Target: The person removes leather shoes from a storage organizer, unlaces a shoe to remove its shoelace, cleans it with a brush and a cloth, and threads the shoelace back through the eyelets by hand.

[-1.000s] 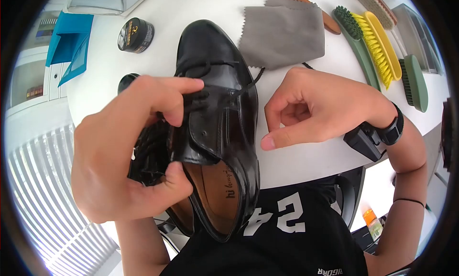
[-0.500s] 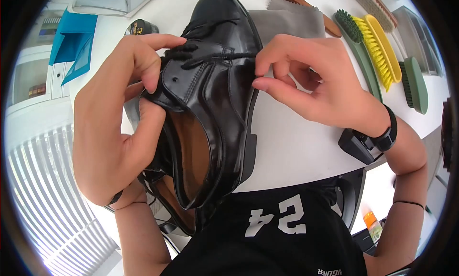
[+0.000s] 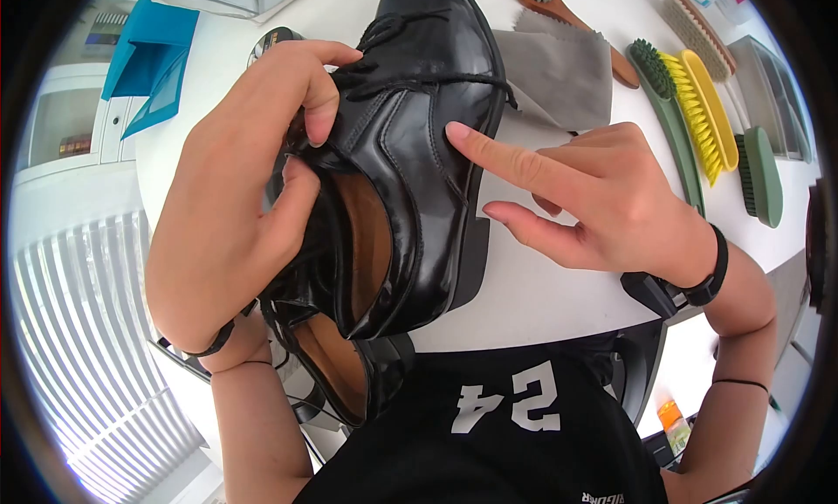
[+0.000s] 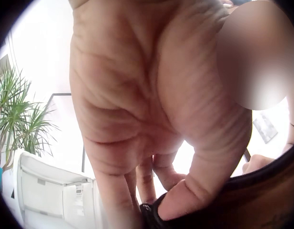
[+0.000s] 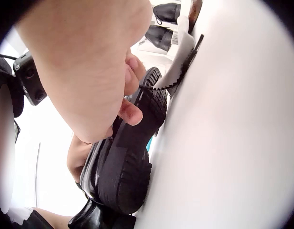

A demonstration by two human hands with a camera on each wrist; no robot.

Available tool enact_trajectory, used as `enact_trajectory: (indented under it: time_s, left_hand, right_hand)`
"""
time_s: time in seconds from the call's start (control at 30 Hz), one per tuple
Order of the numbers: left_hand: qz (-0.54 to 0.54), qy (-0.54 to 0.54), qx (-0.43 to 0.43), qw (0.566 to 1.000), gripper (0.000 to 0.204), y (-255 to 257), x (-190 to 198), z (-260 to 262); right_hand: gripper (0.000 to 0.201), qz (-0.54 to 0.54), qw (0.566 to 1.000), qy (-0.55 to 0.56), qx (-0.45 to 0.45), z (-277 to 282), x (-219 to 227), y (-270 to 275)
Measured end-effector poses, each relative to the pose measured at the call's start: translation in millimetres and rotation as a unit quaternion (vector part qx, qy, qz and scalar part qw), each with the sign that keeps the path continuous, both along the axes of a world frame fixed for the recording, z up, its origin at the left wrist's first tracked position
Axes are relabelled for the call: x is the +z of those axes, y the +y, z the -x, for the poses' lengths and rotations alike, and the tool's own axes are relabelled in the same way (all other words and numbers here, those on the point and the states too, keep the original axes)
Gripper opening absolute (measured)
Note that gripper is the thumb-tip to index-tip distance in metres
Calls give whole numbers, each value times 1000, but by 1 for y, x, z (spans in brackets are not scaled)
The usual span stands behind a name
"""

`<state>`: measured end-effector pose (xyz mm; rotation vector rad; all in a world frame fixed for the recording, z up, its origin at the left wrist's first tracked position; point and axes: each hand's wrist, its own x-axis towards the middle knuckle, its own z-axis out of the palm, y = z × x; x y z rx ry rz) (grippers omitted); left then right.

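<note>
A glossy black lace-up dress shoe is tilted so its outer side and heel show in the head view, toe pointing away. My left hand grips it near the lace flap, thumb inside the opening and fingers on the laces. On the outer side rests the straight index finger of my right hand, thumb held apart near the sole edge. From the right wrist, the ridged black sole faces the table. Partly hidden beneath the left forearm side lies a second black shoe, its tan insole showing.
Beyond the shoe lies a grey cloth, beside a wooden-handled brush. To the right are a long green brush, a yellow brush, a short green brush and a pale-bristled brush. A dark tin stands behind the left hand.
The shoe has moved away from the body and rolled to show its outer side. My left hand has moved with it. The right hand has come over, its index finger now on the shoe's side.
</note>
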<state>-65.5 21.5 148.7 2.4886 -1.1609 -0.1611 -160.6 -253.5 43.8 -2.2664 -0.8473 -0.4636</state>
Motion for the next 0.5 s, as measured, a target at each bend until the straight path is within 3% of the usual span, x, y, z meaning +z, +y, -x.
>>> enact_trajectory:
  time_s: [0.5]
  left_hand:
    - [6, -11, -36, 999, 30, 1, -2, -4]
  right_hand:
    - [57, -10, 1000, -6, 21, 0, 1, -2]
